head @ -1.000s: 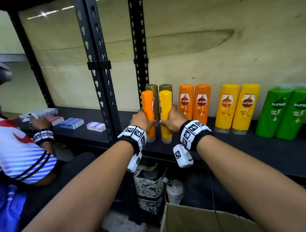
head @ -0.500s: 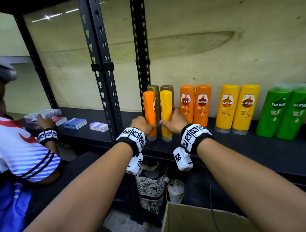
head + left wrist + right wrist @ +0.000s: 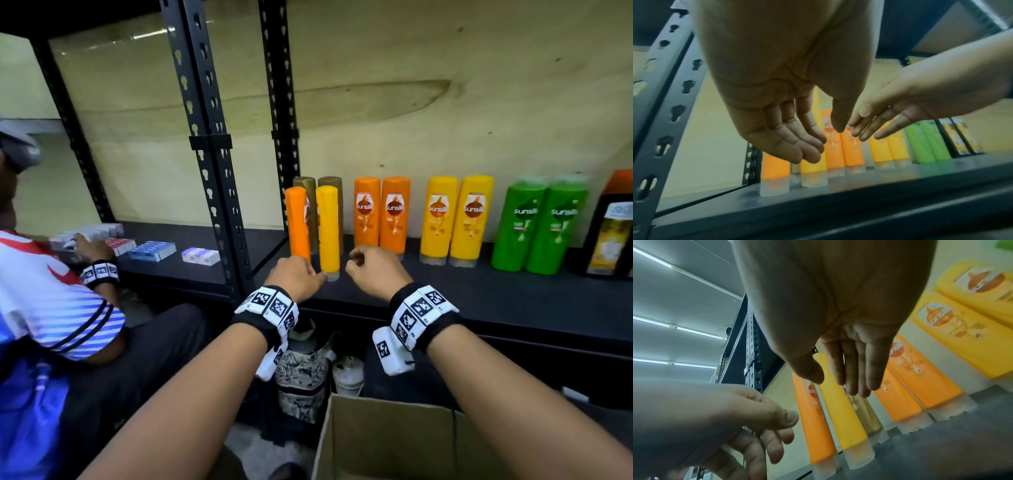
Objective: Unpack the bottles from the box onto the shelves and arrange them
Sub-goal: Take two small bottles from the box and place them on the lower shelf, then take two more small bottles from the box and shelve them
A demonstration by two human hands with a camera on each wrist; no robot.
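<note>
An orange bottle point(image 3: 297, 222) and a yellow bottle point(image 3: 327, 228) stand upright side by side at the left end of the black shelf point(image 3: 445, 298), in front of two brown bottles point(image 3: 330, 183). My left hand point(image 3: 313, 274) hovers just in front of the orange bottle point(image 3: 774, 168), fingers loosely curled and empty. My right hand point(image 3: 356, 262) hangs to the right of the yellow bottle point(image 3: 844, 415), also empty. The wrist views show the left hand point(image 3: 824, 142) and right hand point(image 3: 836, 382) relaxed, touching neither bottle.
Pairs of orange point(image 3: 382, 212), yellow point(image 3: 457, 216) and green bottles point(image 3: 539, 226) line the shelf to the right, then a dark carton point(image 3: 613, 226). An open cardboard box point(image 3: 394, 442) sits below. A seated person point(image 3: 51, 308) handles small boxes at left. A black upright point(image 3: 212, 171) stands near my left hand.
Both hands have let go of the orange and yellow bottles and drawn back toward the shelf's front edge. The two bottles stay standing where they were set.
</note>
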